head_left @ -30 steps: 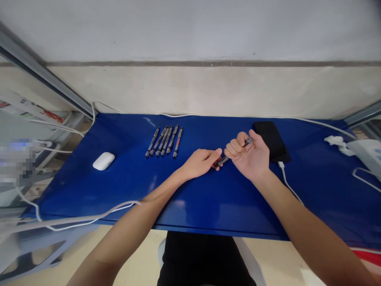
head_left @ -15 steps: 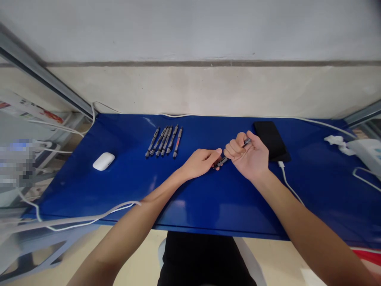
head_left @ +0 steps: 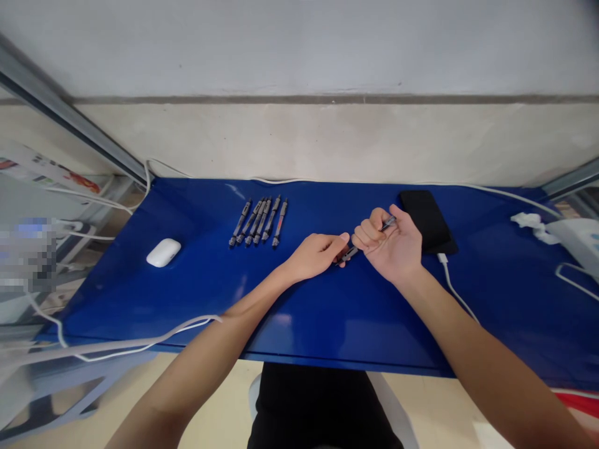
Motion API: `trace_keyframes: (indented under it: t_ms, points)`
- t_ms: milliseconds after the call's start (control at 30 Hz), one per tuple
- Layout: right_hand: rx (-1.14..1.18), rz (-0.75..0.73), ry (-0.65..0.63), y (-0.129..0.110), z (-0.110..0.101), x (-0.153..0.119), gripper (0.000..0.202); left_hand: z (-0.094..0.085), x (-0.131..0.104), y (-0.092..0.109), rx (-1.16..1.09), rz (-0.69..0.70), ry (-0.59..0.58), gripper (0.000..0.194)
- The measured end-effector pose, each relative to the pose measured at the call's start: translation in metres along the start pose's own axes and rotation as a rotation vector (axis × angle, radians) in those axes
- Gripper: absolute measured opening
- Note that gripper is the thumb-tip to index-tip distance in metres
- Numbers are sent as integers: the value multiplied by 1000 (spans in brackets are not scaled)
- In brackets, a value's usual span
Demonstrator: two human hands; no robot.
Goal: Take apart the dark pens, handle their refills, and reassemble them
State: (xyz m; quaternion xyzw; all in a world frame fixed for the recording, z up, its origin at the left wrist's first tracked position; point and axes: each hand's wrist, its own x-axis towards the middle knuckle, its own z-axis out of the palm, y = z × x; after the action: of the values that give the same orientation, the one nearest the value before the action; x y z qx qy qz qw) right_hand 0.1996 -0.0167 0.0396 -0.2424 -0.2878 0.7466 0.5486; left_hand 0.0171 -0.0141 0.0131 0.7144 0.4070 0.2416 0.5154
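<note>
A dark grey pen slants between my two hands above the blue desk. Its lower end is pinched by my left hand, thumb on top. The fingers of my right hand curl round the upper part, palm turned up, and its other end shows by the thumb. Part of the barrel is hidden inside the fingers. To the left of my hands, several similar pens lie side by side in a slanted row. The rightmost pen has a red mark on its barrel.
Behind my right hand lies a black phone-like device with a white cable plugged in. A white earbud case sits at left. Crumpled tissue lies far right. Another cable crosses near my left forearm; the wall borders the desk's back.
</note>
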Motion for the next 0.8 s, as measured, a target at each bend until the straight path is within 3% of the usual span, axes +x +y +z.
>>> trace_keyframes:
  t_ms: [800]
  points:
    - [-22, 43, 18, 1, -3, 1, 42, -1, 0, 3, 68, 23, 21, 66]
